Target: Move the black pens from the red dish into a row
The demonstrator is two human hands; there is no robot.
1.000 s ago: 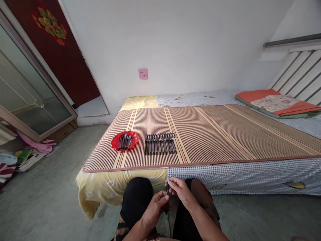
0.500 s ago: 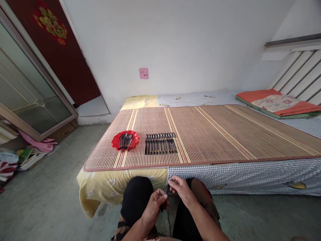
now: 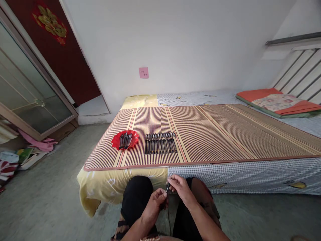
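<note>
Both my hands meet over my knees, in front of the bed's near edge. My left hand (image 3: 154, 205) is closed round the lower part of a dark pen (image 3: 167, 188). My right hand (image 3: 179, 186) pinches the pen's upper end with thumb and fingers. On the striped bamboo mat (image 3: 213, 134) lies a neat row of several dark pens (image 3: 160, 144), side by side. Left of that row sits a red dish (image 3: 125, 140) with several more pens in it.
The bed (image 3: 120, 182) has a yellow and a checked sheet hanging over its front. A folded orange blanket (image 3: 276, 102) lies at the far right. A glass cabinet (image 3: 30, 97) and a heap of clutter (image 3: 15, 157) stand on the floor at left. A pink note (image 3: 143, 72) is on the wall.
My hands have stayed together on the pen, shifting only slightly. The view has drifted a little; the pens on the mat have not moved.
</note>
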